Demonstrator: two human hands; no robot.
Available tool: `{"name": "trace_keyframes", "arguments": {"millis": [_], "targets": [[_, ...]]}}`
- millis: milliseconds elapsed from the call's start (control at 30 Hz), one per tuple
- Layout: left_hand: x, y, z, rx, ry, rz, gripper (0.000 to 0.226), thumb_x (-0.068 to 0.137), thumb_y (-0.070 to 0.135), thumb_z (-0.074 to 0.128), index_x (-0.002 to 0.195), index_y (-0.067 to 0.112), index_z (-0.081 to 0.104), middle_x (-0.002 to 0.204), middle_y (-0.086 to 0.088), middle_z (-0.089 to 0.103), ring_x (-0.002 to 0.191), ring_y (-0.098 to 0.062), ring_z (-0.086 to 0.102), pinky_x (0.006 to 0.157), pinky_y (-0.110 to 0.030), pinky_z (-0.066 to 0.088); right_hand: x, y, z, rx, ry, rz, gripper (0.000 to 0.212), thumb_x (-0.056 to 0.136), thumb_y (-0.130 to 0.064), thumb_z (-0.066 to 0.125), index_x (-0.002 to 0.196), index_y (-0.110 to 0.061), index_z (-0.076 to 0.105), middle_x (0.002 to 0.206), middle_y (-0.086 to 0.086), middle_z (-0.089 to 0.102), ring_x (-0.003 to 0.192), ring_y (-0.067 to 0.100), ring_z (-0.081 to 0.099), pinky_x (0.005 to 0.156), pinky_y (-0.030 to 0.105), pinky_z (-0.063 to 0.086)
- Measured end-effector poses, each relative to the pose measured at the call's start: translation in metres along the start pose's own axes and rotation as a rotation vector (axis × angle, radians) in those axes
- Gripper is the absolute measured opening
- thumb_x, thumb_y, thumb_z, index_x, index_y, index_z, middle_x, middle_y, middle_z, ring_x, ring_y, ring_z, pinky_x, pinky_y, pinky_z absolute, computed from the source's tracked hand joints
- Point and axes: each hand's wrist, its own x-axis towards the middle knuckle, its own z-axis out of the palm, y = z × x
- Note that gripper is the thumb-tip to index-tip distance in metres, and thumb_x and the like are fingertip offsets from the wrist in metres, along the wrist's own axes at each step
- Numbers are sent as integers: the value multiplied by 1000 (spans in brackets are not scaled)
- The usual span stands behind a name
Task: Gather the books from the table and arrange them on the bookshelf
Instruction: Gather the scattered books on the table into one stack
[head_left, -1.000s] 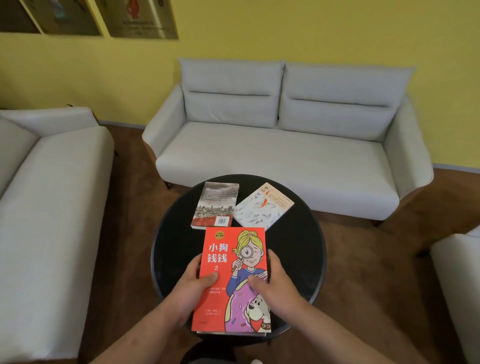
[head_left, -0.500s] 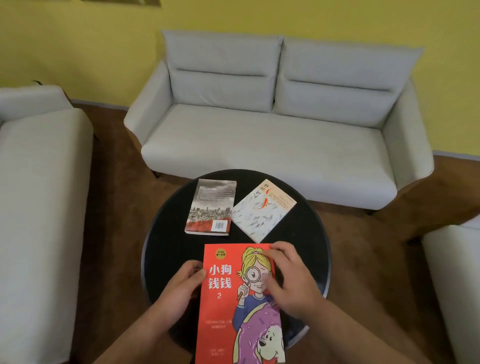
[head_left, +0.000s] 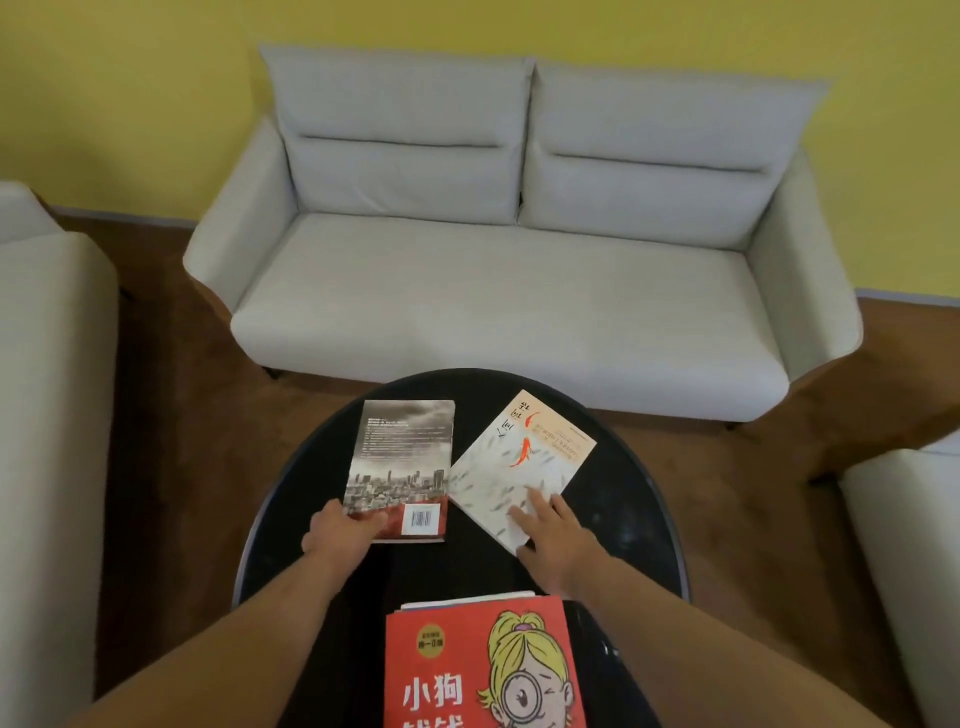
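Three books lie on a round black table (head_left: 636, 483). A grey book with a city photo and barcode (head_left: 402, 457) lies at the centre left; my left hand (head_left: 340, 530) grips its near left corner, thumb on the cover. A white book with red fish (head_left: 519, 462) lies turned diagonally to its right; my right hand (head_left: 558, 530) rests on its near corner with fingers spread flat. A red book with a cartoon girl (head_left: 483, 665) lies at the table's near edge, between my forearms, with neither hand on it. No bookshelf is in view.
A light grey two-seat sofa (head_left: 519, 291) stands just behind the table against a yellow wall. Another sofa (head_left: 47, 415) is on the left and a third seat (head_left: 914, 545) on the right. Brown carpet (head_left: 182, 415) surrounds the table.
Both hands let go of the red book, left at the table's near edge, and reached forward: the left onto the grey book, the right onto the white fish book. The view tilted further down.
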Motion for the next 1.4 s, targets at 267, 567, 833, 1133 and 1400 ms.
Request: {"name": "trace_keyframes", "arguments": {"millis": [267,567,833,1133,1400], "targets": [[-1,6,19,231,99,-144,77,77,34,85,134,4,44,134,-24,50,118,-41,55,91,-47,51,-36,31,25,150,143,177,45,100,-47,48,141,-29,48,163,1,22,151,29,18,120,53,27],[3,18,23,-75,33,-325,74,63,11,89,127,-4,55,110,-25,63,92,-38,66,69,-41,58,1,10,28,971,357,915,78,68,-46,88,117,-11,38,113,15,59,97,29,63,84,42,59],[0,9,22,-509,-189,-262,38,90,4,66,127,6,58,109,-14,64,100,-27,60,79,-38,50,-23,16,9,1502,367,662,27,85,-13,79,104,-13,58,97,8,69,82,23,69,65,37,61],[-91,15,-32,-687,-151,176,24,102,11,55,124,22,57,120,-9,68,107,-28,68,85,-49,60,-110,24,-22,1299,592,264,16,97,-22,64,112,-22,57,109,0,72,93,19,74,73,38,65],[-220,-15,-69,-807,-53,400,25,100,13,57,122,25,59,113,-7,75,102,-29,73,83,-50,59,-215,20,-21,1294,661,121,18,96,-26,66,111,-25,56,103,-4,73,87,18,77,65,33,63]]}}
